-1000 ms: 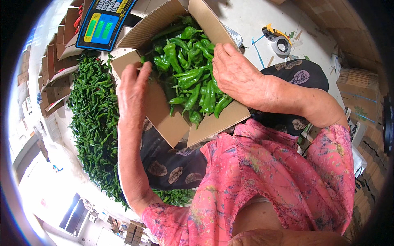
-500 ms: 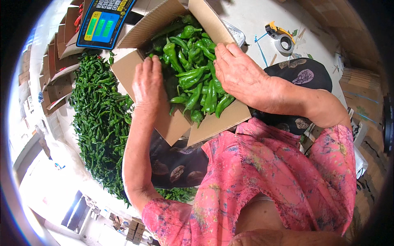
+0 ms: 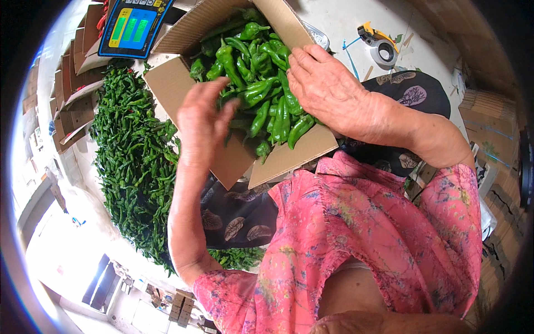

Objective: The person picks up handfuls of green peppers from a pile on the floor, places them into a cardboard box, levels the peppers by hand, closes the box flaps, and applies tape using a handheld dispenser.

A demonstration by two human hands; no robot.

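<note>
Glossy green peppers [image 3: 281, 119] fill an open cardboard box [image 3: 289, 158] in front of me, its flaps folded outward. Flat along the right side of the box lies my right hand [image 3: 331, 94], fingers stretched out and touching the peppers at that edge. My left hand [image 3: 203, 119] is over the box's left side, slightly blurred, with thumb and fingers apart beside the peppers. I see nothing held in either hand. The peppers lower in the box are hidden.
A long heap of smaller green peppers [image 3: 130, 167] lies to the left. Beyond it stands a scale with a lit display [image 3: 133, 28]. Several open cardboard boxes [image 3: 72, 94] line the far left. A yellow tape dispenser [image 3: 381, 50] rests on the floor at right, near stacked cardboard [image 3: 486, 125].
My left hand has come away from the box's left side and its thumb has spread from the fingers. The right hand stays pressed along the right side. The box sits slightly higher in view.
</note>
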